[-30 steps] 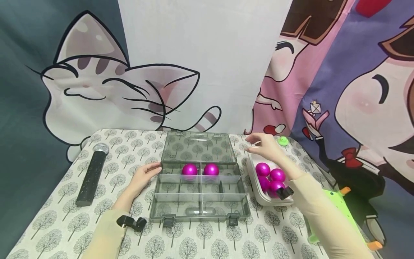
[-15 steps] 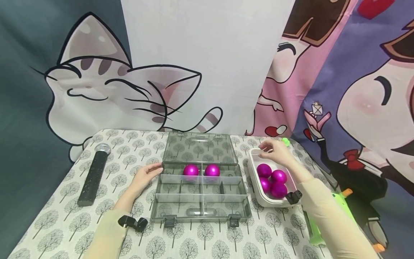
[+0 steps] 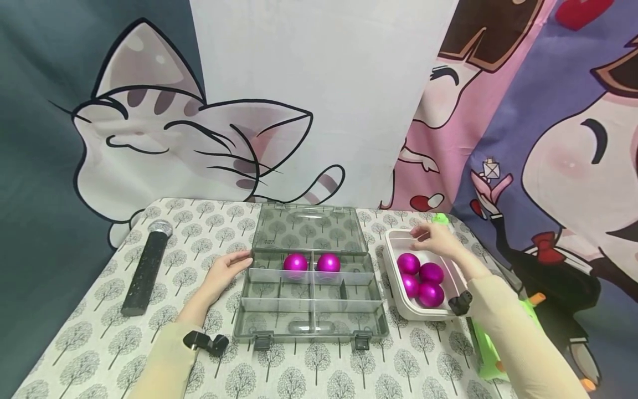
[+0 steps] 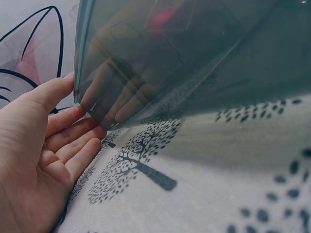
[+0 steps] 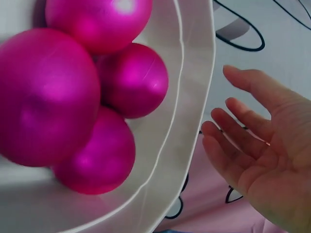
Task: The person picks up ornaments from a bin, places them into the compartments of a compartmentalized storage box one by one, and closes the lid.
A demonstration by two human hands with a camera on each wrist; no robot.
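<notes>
Partly, we see the scene through smoky plastic: in the left wrist view a blurred pink patch shows behind the wall of the divided case (image 3: 311,336), and we cannot make out its outline. The left hand (image 3: 224,276) touches the case's left side near the hinge, fingers loosely extended; whether the thumb presses or merely rests there we cannot tell. Two magenta balls (image 3: 296,265) sit in the case's back row, one on each side of the middle divider, their lower parts veiled by a cross divider. The right hand (image 3: 436,242) hangs over the far end of the white container (image 3: 427,315), thumb and fingers apart with nothing between them. Four more balls (image 3: 430,294) lie clustered inside, partly covering one another. We lose the container's near right corner behind a black wrist device (image 3: 460,303), and the right sleeve (image 3: 528,338) covers much of a large green object (image 3: 490,349). Compared with a second ago, the right hand has moved rightward and lower, uncovering the container's far left corner and now hiding the lower part of a small green figure (image 3: 440,218). We find the left hand and all six balls unchanged in place.
</notes>
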